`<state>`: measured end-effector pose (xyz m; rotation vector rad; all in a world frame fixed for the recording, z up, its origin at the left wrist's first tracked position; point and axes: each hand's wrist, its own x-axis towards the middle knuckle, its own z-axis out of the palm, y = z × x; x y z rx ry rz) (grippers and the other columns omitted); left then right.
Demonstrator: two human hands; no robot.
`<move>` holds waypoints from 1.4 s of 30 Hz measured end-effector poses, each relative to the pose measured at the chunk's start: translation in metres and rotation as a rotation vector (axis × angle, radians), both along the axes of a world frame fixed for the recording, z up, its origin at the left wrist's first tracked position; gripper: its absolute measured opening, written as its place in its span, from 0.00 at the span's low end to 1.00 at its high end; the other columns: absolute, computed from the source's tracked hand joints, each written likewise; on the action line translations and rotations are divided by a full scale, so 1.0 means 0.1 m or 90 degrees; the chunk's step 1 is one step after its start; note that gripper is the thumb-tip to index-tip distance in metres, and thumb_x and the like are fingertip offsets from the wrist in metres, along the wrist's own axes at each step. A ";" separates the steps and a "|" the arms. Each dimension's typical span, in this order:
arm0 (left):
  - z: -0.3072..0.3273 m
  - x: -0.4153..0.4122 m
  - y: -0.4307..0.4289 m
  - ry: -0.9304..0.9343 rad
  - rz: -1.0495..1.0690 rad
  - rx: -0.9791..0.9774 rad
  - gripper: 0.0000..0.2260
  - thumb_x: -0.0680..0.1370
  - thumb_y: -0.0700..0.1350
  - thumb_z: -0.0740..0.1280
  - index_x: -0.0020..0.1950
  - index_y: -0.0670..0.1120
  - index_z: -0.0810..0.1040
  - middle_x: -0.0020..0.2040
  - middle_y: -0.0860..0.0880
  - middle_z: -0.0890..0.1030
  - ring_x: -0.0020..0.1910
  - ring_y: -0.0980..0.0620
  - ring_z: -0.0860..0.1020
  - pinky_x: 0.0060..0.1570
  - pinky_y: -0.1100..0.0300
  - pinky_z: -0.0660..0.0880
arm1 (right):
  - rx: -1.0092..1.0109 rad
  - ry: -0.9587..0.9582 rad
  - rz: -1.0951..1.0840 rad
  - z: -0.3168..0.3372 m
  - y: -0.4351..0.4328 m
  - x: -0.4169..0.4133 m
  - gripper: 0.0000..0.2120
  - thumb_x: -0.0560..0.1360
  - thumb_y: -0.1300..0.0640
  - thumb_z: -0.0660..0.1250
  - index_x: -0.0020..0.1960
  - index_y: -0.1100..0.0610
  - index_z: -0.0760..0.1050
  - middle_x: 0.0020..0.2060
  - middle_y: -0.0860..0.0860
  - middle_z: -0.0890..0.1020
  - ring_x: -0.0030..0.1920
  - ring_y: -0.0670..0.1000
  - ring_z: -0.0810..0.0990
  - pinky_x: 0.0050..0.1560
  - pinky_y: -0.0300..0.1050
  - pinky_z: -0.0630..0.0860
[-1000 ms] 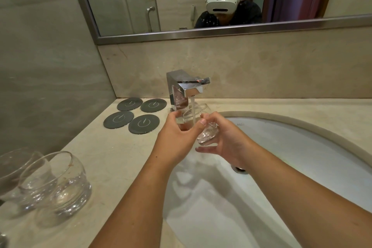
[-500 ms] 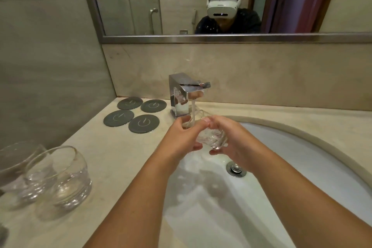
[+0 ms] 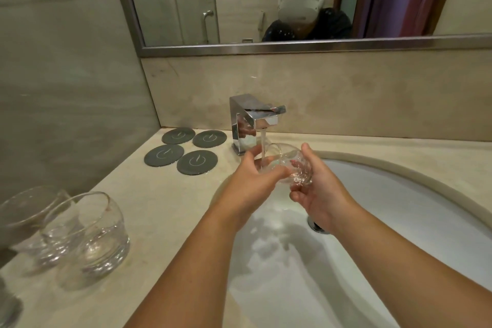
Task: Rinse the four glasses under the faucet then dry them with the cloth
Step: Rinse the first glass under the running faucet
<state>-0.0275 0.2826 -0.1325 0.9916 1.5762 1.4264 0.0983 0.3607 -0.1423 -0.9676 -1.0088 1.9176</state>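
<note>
Both hands hold a clear rounded glass (image 3: 291, 165) over the far-left part of the white sink basin (image 3: 415, 224), right under the chrome square faucet (image 3: 254, 118). The glass lies tipped on its side, mouth toward the faucet and thick base toward the right. A thin water stream (image 3: 263, 148) runs down from the spout onto the mouth end, and water glitters inside the glass near the base.

The left hand (image 3: 253, 184) grips the mouth end, fingers curled behind it and thumb laid across the near side. The right hand (image 3: 320, 194) cups the base, thumb raised over the top and fingers curled beneath. Water sheets over the basin floor around the drain (image 3: 318, 226).

At the left edge of the counter (image 3: 165, 210) stand two more rounded glasses, upright and touching. The nearer glass (image 3: 93, 239) seems to hold a shallow pool of clear liquid. I cannot tell what the farther glass (image 3: 29, 218) holds. A third glass (image 3: 8, 306) is cut off at the counter's near-left corner. Four dark round coasters (image 3: 197, 162) lie clustered at the back-left corner, just beside the faucet.
</note>
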 end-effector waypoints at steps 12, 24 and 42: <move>0.04 0.07 -0.06 0.049 0.035 0.019 0.26 0.77 0.59 0.76 0.69 0.54 0.68 0.55 0.57 0.83 0.50 0.55 0.87 0.55 0.58 0.84 | 0.059 0.039 -0.036 -0.06 0.01 -0.06 0.16 0.80 0.45 0.72 0.57 0.58 0.83 0.44 0.56 0.82 0.28 0.49 0.74 0.26 0.44 0.70; -0.01 -0.01 -0.02 0.055 0.047 0.078 0.44 0.65 0.62 0.81 0.77 0.52 0.71 0.68 0.52 0.82 0.63 0.56 0.83 0.63 0.51 0.82 | 0.060 0.055 -0.014 -0.02 0.00 -0.06 0.20 0.80 0.39 0.70 0.57 0.55 0.84 0.43 0.50 0.85 0.33 0.50 0.74 0.31 0.44 0.70; 0.03 0.06 -0.05 0.096 0.058 0.042 0.38 0.70 0.67 0.79 0.74 0.55 0.69 0.57 0.55 0.85 0.54 0.53 0.87 0.59 0.50 0.84 | 0.073 0.086 -0.051 -0.05 0.03 -0.06 0.18 0.81 0.48 0.72 0.63 0.61 0.82 0.41 0.55 0.79 0.28 0.49 0.73 0.29 0.44 0.70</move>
